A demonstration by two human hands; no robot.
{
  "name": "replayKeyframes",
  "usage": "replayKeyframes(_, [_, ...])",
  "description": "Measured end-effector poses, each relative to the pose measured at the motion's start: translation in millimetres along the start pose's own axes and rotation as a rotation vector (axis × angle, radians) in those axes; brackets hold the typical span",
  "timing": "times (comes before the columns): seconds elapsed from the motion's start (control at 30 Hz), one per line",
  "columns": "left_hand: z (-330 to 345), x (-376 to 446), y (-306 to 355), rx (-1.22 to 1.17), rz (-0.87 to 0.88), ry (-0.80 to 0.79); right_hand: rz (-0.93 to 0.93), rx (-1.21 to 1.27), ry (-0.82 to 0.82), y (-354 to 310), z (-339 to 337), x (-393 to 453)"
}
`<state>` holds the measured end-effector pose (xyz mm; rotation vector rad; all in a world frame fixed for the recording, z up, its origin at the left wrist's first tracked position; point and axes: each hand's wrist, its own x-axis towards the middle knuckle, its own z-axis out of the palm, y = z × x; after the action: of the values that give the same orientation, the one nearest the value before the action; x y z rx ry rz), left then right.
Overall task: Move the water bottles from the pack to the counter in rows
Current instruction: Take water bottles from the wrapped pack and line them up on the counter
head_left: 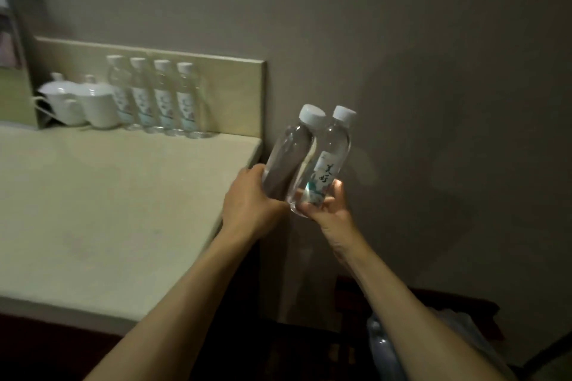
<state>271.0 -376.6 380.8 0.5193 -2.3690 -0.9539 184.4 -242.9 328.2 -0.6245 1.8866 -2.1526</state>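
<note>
My left hand [250, 195] grips the lower body of a clear water bottle [289, 153] with a white cap, tilted to the right. Beside it, my right hand [328, 210] holds the base of a second bottle [329, 161], whose label faces me. Both bottles touch each other in the air, just past the right edge of the pale counter [123, 195]. A row of several bottles [154, 96] stands upright along the counter's back wall. The plastic pack [383, 346] lies low at the bottom right, mostly hidden by my right arm.
Two white lidded cups [79, 102] stand left of the bottle row, against the backsplash [235, 96]. A grey wall rises behind and to the right. Dark furniture [448, 303] sits below the counter's right end.
</note>
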Motion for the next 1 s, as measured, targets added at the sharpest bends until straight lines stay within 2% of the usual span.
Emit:
replayKeyframes(0.23, [-82.2,25.8,-81.8,0.015,-0.043,0.022,0.001,-0.086,-0.085,-0.4,115.5,13.0])
replayKeyframes(0.43, [-108.2,68.1,-109.6,-0.101,-0.12,-0.024,0.021,-0.225,0.006,-9.8,172.5,49.7])
replayKeyframes(0.53, [-107.8,92.9,-113.7,-0.152,-0.135,-0.039,0.018,-0.3,0.022,-6.5,178.2,80.2])
replayKeyframes(0.73, [-98.7,139.4,-132.5,-0.273,-0.176,-0.121,0.01,-0.251,0.004,9.3,175.8,130.7])
replayKeyframes(1.0, [-81.7,194.6,-149.6,-0.321,-0.119,-0.188,0.037,-0.257,0.025,18.5,175.4,176.5])
